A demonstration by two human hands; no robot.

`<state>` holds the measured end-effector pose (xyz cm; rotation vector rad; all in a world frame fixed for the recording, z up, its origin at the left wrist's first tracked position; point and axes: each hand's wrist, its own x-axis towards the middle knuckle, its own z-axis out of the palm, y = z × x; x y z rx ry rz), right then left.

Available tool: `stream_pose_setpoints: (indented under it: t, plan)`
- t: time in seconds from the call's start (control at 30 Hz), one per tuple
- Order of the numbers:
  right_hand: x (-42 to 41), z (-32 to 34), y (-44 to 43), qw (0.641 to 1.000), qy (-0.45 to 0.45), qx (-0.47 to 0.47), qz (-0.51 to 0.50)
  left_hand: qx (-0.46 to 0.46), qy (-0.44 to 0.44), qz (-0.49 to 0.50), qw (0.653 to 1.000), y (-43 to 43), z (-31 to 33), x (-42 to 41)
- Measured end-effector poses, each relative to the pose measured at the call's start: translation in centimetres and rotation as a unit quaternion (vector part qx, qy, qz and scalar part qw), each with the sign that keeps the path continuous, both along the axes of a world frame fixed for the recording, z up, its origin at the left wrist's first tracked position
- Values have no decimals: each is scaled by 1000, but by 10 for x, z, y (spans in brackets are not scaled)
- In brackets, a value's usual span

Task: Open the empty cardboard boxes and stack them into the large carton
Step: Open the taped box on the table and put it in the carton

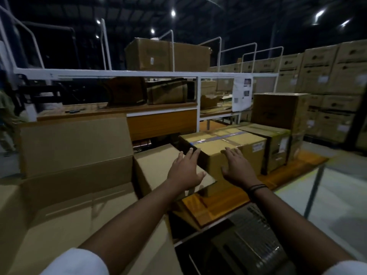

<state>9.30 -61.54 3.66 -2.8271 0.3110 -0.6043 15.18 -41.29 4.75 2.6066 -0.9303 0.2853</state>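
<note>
Cardboard box (pixel 222 147) taped shut, on table (pixel 218 207), just right of large carton (pixel 75 147), which stands open. Left hand (pixel 185 171) and right hand (pixel 237 167) reach at its near top edge. Grip open on both: fingers straight, nothing held; contact unclear. Judged: empty, so light; walls stiff, tape slick. Take by opposite side faces, palms flat.

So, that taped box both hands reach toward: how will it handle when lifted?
The taped box looks square and sealed, so probably stiff. The glossy tape on top may be slick; its bare cardboard sides should hold better.
</note>
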Motion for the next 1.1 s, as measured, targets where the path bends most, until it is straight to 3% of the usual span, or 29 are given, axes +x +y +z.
stream_pose_setpoints:
  t: [0.3,0.47,0.63,0.8,1.1]
  plan:
    - [-19,-18,-110,998,14,64,-24,-5,29,3,1000,-111,-13,-7]
    - [-3,-22,-134,997,-35,62,-33,-5,28,8,1000,-154,-21,10]
    - [36,-27,-147,998,-42,53,-18,37,40,42,998,-189,-34,46]
    - [84,-24,-165,998,-24,54,-3,52,127,112,984,-216,-52,95]
    - [174,-44,-183,999,11,17,31,60,67,215,972,-245,-88,114]
